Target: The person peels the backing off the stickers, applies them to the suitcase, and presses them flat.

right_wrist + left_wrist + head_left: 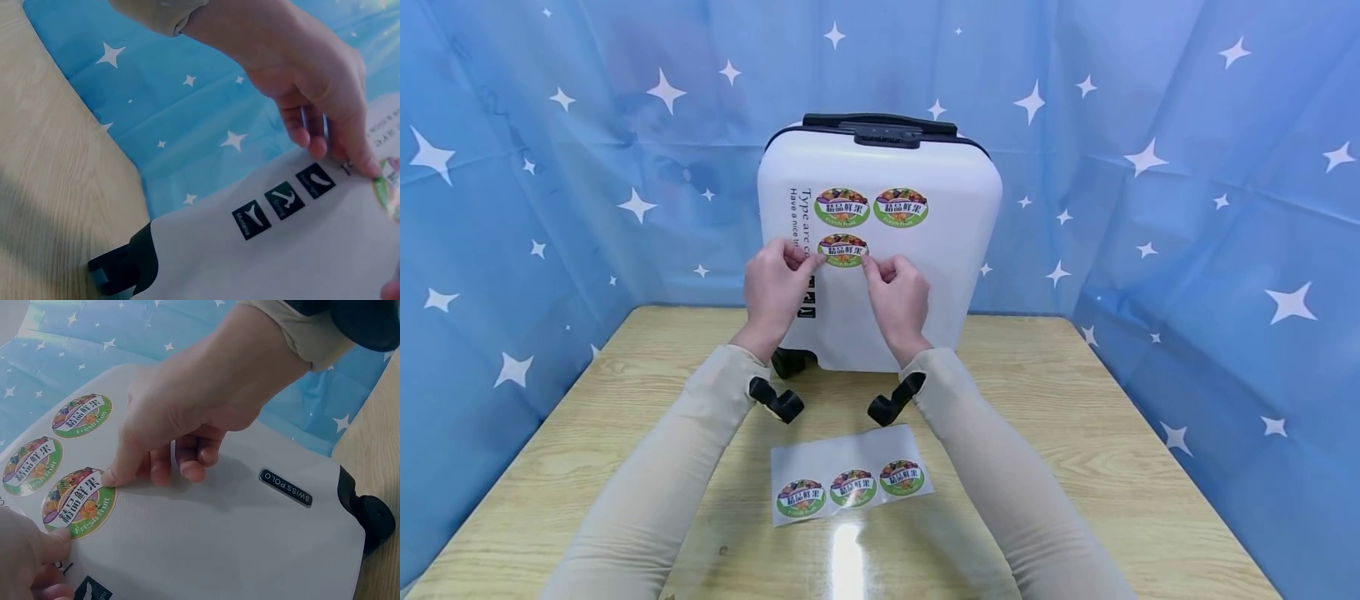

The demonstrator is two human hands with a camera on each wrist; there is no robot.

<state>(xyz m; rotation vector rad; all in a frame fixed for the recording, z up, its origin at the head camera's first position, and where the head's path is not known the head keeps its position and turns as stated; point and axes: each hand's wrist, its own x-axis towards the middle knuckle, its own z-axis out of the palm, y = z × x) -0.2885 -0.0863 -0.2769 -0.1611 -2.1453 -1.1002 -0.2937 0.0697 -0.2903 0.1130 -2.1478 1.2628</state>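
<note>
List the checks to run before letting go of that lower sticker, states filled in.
1. White suitcase standing upright on the wooden table: ok.
2. Lower fruit sticker beneath the upper-left fruit sticker, clear of the upper-right fruit sticker: ok.
3. Grip: ok; left hand holds its left edge, right hand its right.
4. Stuck down across its whole face: cannot tell.
5. Hands free for another sticker: not ok; both are occupied.
6. Spare stickers available: ok; three on the backing sheet.

Stickers [842, 207] on the suitcase [850, 333] and the six-o'clock sheet [850, 452] bore "精品鮮果 Fresh fruit"; the suitcase's badge [285, 487] said "SWISS POLO", its ten-o'clock print [793, 215] "Have a nice".
</note>
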